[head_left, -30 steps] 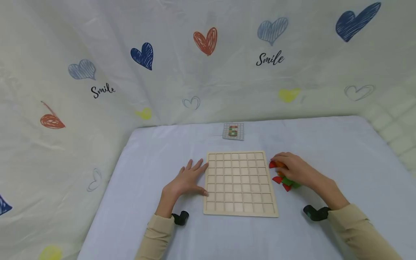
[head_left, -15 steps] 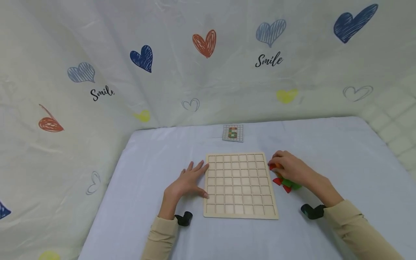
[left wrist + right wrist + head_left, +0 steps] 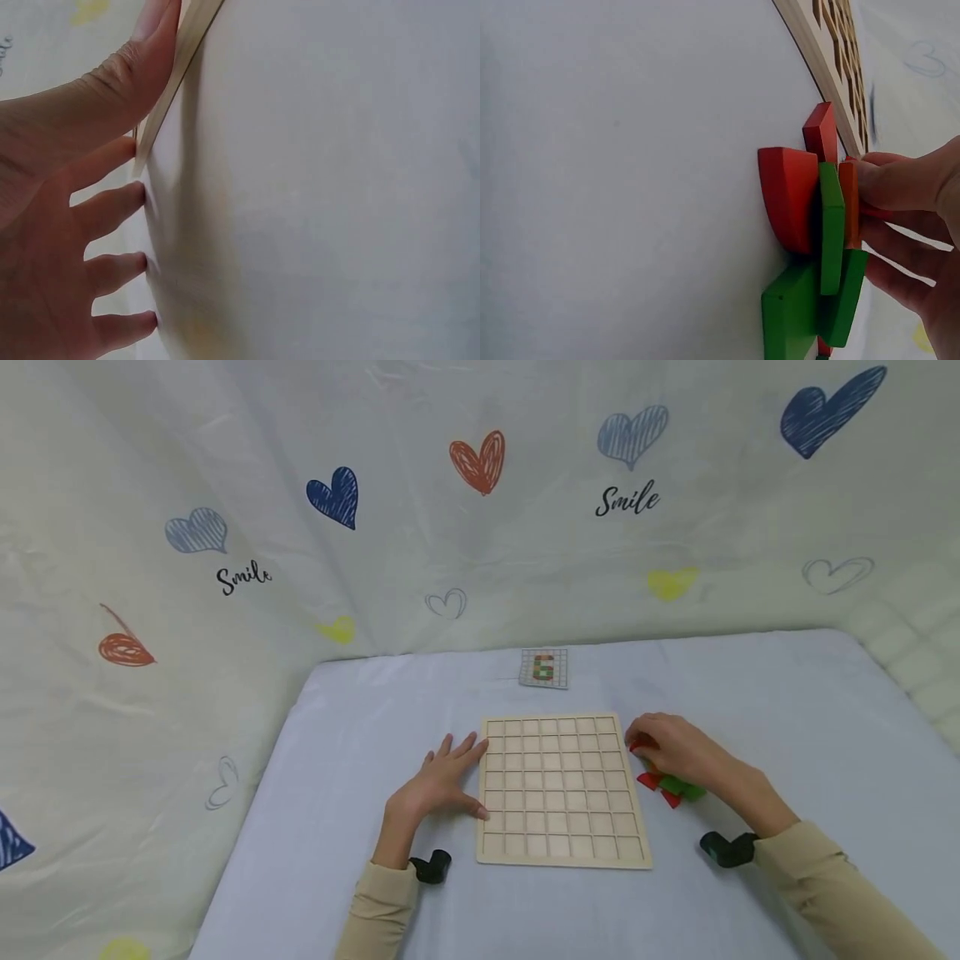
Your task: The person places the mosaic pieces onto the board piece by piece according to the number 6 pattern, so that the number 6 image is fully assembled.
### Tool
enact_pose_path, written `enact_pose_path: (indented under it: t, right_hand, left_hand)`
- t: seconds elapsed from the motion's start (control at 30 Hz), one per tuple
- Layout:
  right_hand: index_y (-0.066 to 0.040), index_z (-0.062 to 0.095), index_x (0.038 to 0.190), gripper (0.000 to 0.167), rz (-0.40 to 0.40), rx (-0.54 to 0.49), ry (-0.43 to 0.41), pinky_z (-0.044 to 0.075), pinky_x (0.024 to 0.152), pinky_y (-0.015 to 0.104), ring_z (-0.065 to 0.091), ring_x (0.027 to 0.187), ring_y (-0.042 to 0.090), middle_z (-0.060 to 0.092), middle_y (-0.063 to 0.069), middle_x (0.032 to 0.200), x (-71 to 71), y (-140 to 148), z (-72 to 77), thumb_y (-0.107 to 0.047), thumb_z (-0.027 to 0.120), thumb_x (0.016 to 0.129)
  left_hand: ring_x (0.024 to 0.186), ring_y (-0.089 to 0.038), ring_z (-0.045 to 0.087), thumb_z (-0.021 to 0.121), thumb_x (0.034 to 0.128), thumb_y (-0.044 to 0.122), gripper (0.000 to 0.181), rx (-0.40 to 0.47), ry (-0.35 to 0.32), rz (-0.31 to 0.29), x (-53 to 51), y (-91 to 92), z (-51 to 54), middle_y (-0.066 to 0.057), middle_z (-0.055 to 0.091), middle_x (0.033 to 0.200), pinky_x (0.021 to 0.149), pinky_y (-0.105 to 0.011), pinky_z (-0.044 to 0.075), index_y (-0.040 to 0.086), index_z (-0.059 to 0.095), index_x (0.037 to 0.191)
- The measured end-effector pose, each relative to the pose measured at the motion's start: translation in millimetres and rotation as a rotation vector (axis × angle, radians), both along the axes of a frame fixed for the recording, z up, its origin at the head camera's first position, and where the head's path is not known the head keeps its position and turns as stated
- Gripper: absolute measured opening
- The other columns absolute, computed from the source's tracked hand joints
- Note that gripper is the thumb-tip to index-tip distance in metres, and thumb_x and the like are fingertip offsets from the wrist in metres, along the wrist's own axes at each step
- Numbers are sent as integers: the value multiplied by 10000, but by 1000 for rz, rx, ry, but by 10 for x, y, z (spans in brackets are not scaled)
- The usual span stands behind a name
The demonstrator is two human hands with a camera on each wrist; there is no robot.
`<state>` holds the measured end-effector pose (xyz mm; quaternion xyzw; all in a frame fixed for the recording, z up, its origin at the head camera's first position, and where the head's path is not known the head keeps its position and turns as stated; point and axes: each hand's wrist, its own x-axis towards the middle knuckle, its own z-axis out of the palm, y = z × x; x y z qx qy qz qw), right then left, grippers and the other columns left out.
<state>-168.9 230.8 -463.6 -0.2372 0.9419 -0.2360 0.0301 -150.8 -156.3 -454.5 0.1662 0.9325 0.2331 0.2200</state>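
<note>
A square wooden grid board (image 3: 564,793) lies flat on the cloth, its cells bare. At the board's left edge my left hand (image 3: 438,783) has its fingers spread, thumb and index fingertip touching the rim; the left wrist view shows the thumb (image 3: 146,71) against the rim. Right of the board, my right hand (image 3: 678,750) reaches over a small pile of coloured blocks. Its fingertips pinch a red block (image 3: 874,213), mostly hidden by thumb and fingers. Beside them lie an orange block (image 3: 848,202), green blocks (image 3: 831,232) and a red quarter-round block (image 3: 789,195).
Behind the board lies a small pattern card (image 3: 543,668) printed with a green and orange figure like a 6. White cloth (image 3: 558,914) covers the table, and a heart-printed curtain (image 3: 405,527) hangs behind. A black wrist camera (image 3: 727,850) sits under the right wrist.
The right hand stays over the pile while its fingers shift among the blocks; orange showed under them before, red shows now. The left hand keeps its place on the board. The head view shifts slightly.
</note>
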Motion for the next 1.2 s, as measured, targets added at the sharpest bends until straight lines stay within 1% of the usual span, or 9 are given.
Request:
enact_pose_path:
  t: [0.1, 0.2, 0.37, 0.43, 0.63, 0.77, 1.0, 1.1, 1.2]
  right_hand:
    - [-57, 765, 996, 147, -2, -4, 18, 598, 776, 374, 589, 817, 142, 702, 25, 936, 5, 9, -1, 11, 780, 867]
    - [-47, 781, 1003, 160, -5, -18, 56, 598, 743, 321, 588, 788, 122, 690, 14, 911, 10, 29, 9, 28, 780, 862]
    - [-5, 779, 1049, 214, 7, -83, 120, 582, 694, 237, 583, 762, 113, 665, 12, 883, 3, 24, 24, 50, 791, 842]
    - [1, 776, 1046, 218, 21, -118, 136, 580, 693, 232, 588, 770, 119, 667, 12, 888, -5, 2, 22, 61, 793, 837]
    - [-13, 774, 1004, 210, 65, -193, 170, 609, 724, 288, 655, 791, 136, 734, 22, 919, -22, -98, 15, 85, 797, 819]
    - [0, 769, 1017, 199, 72, -221, 165, 610, 710, 293, 693, 808, 171, 759, 54, 934, -40, -181, 26, 78, 785, 835]
    - [5, 742, 1077, 192, 27, -242, 76, 609, 743, 327, 711, 846, 202, 768, 55, 948, -108, -329, 42, 27, 758, 887]
    - [-7, 736, 1067, 170, 12, -245, 39, 605, 758, 326, 707, 842, 190, 767, 42, 937, -133, -386, 33, 2, 757, 899]
    - [-22, 740, 1048, 138, 21, -248, 13, 598, 766, 319, 701, 838, 178, 768, 35, 948, -176, -446, 22, -17, 749, 911]
  left_hand:
    - [1600, -395, -3, 941, 727, 322, 1129, 15, -9, 3, 7, 0, -12, -54, 166, 1729, 1253, -651, 41, 182, 293, 1641]
    - [1599, -397, -16, 940, 730, 324, 1133, 31, -21, 2, 12, 12, -25, -58, 157, 1730, 1251, -654, 32, 182, 284, 1643]
    - [1598, -400, -17, 939, 731, 327, 1135, 28, -17, 7, 11, 36, -22, -57, 154, 1731, 1253, -652, 35, 185, 281, 1644]
    - [1599, -401, -11, 940, 729, 326, 1135, 15, -15, 11, 12, 40, -16, -57, 157, 1730, 1253, -652, 43, 185, 283, 1643]
    - [1599, -402, -9, 941, 731, 311, 1131, 2, -16, 13, 13, 39, 0, -59, 161, 1729, 1253, -652, 48, 180, 284, 1642]
    - [1597, -410, -11, 940, 734, 299, 1127, 7, -18, 14, 9, 33, -1, -67, 160, 1728, 1250, -658, 44, 174, 284, 1642]
    - [1592, -433, 2, 938, 735, 287, 1120, 11, -11, 17, 8, 24, 8, -93, 170, 1726, 1238, -680, 52, 145, 291, 1638]
    - [1592, -429, -1, 938, 736, 288, 1123, 7, -13, 11, 2, 23, 3, -89, 168, 1726, 1241, -675, 47, 147, 287, 1639]
    - [1592, -430, -3, 940, 734, 287, 1123, 12, -13, 12, 1, 25, -1, -91, 170, 1726, 1240, -677, 46, 142, 289, 1638]
